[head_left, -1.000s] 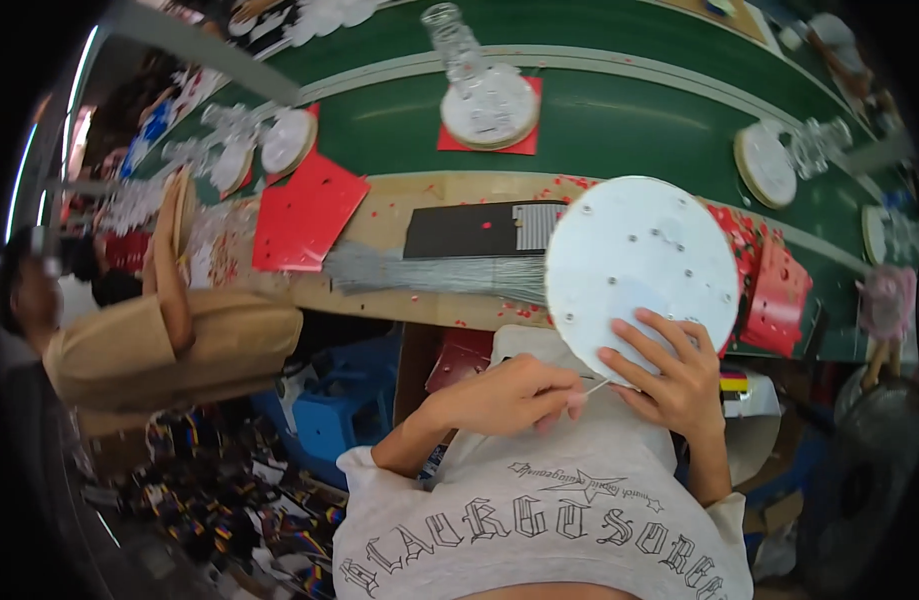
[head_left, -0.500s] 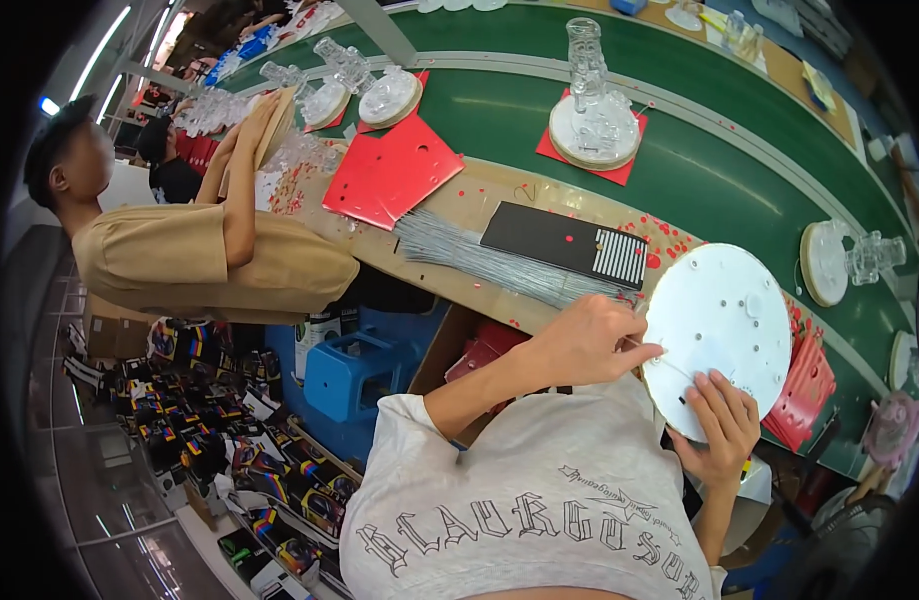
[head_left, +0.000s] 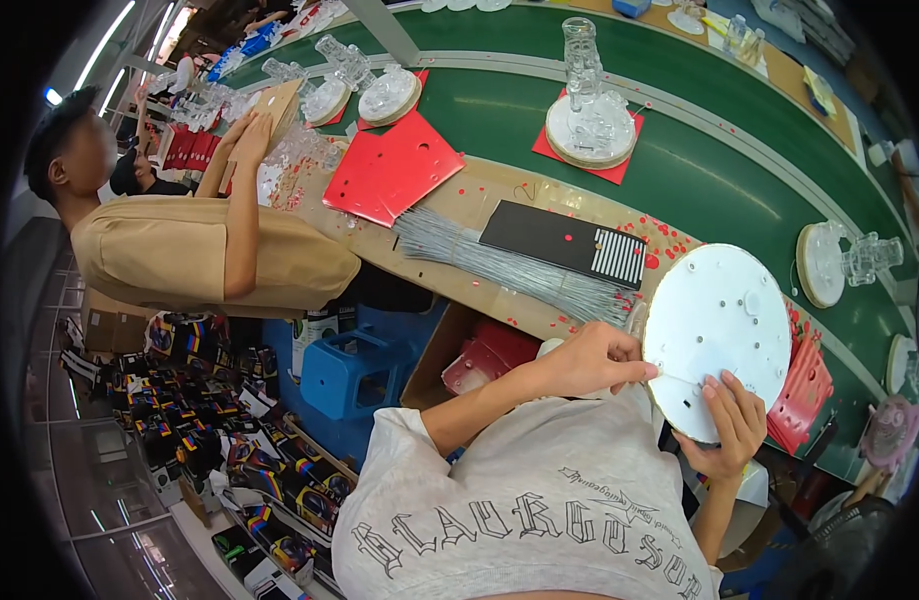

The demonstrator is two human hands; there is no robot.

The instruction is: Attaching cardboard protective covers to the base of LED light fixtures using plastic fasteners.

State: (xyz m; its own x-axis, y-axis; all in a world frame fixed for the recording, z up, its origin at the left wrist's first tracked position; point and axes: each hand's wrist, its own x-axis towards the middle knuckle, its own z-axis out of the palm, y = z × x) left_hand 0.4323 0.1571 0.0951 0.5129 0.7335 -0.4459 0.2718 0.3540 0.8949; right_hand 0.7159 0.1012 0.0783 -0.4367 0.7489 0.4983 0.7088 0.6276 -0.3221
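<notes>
A round white disc [head_left: 719,320] with several small holes and studs is tilted up in front of me at the table's near edge. My right hand [head_left: 724,425] grips its lower rim, fingers lying over the white face. At the disc's left lower edge, my left hand [head_left: 604,362] pinches a thin wire [head_left: 679,380] that runs across the face toward my right fingertips. Just beyond my left hand lies a bundle of thin grey wires [head_left: 509,265], beside a black board [head_left: 564,243] with pale stripes. What sits behind the disc is hidden.
Clear plastic assemblies on round bases, such as one [head_left: 589,125] on a red sheet, stand along the green conveyor [head_left: 719,190]. Red sheets [head_left: 394,170] lie left, more [head_left: 801,385] right. A co-worker [head_left: 179,240] stands left, holding a round board. A blue stool [head_left: 354,375] is below.
My left hand has moved slightly down along the disc's edge, still pinching the wire. The disc has hardly shifted. The co-worker's board has turned and moved a little.
</notes>
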